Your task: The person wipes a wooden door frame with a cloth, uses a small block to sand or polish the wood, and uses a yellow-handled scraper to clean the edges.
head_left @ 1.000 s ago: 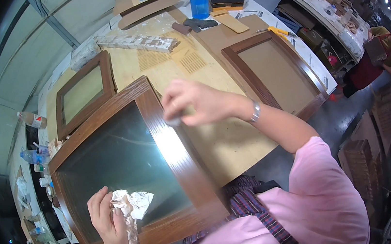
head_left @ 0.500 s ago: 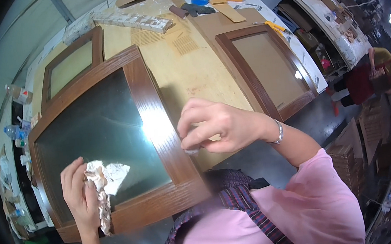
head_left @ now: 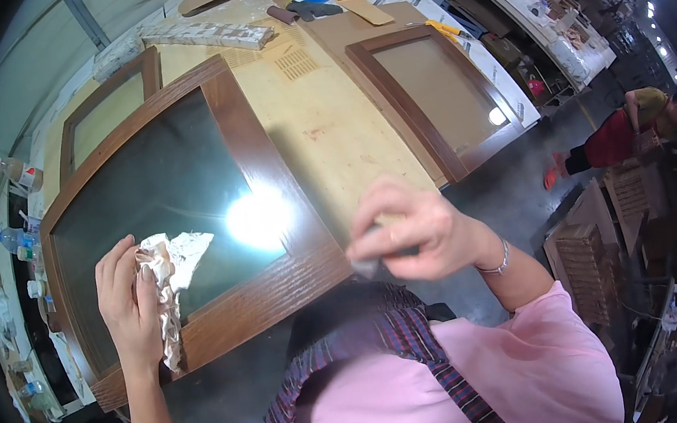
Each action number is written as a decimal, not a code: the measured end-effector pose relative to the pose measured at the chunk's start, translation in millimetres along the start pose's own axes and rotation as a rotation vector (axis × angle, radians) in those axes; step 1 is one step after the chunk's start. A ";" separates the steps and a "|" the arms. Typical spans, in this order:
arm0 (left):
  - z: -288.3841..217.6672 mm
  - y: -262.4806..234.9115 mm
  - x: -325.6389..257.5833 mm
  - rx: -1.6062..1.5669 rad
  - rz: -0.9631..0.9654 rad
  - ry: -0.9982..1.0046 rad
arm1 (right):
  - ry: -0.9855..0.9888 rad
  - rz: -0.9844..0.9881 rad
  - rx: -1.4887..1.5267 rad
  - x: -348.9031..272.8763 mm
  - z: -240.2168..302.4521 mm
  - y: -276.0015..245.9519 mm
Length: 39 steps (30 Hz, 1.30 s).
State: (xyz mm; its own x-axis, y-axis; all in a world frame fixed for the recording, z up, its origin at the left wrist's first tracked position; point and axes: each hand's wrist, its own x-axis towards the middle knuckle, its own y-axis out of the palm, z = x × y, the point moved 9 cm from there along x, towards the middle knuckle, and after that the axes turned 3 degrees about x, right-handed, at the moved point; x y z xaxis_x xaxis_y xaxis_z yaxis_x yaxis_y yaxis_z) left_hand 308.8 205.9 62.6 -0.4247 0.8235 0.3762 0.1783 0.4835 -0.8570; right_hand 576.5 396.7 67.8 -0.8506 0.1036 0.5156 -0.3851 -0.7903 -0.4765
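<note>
Brown wood: the big dark-glass door panel in a brown wooden frame (head_left: 186, 205) lies flat on the pale yellow worktable (head_left: 328, 128), close to the person
Left hand: the left hand (head_left: 125, 301) is curled around a crumpled white rag with brown stains (head_left: 167, 271), pressing it on the glass near the lower left of the frame
Right hand: the right hand (head_left: 412, 228) has its fingers pinched on a small grey thing, maybe a sanding pad, just off the frame's near corner; it is too blurry to be sure
Doing it well: hold the rag flat, rub with the wood grain, keep the frame steady with the other hand
What changed: half a second ago the right hand sat higher, by the frame's right edge; now it is lower, near the corner. The rag hand has hardly moved
</note>
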 end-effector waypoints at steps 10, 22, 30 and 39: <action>-19.7 -5.3 11.5 0.029 -0.037 0.153 | 0.184 -0.203 0.015 3.3 36.4 15.5; -70.4 -16.2 -46.0 -1.591 0.113 -0.242 | 0.097 0.075 0.725 114.1 58.7 105.2; -26.7 -30.4 -76.0 -1.719 -0.049 -0.248 | -0.122 0.116 0.191 155.6 48.0 130.3; -80.5 1.2 -85.7 -1.139 -0.030 -0.253 | -0.048 0.229 -0.523 165.7 -39.1 101.1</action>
State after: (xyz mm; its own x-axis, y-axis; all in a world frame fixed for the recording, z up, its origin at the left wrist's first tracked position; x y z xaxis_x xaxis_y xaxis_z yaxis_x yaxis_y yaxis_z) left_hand 416.8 159.8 57.7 -0.5843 0.7865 0.1998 0.8040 0.5945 0.0113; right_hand 382.6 357.6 77.2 -0.9208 -0.0724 0.3833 -0.3289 -0.3842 -0.8627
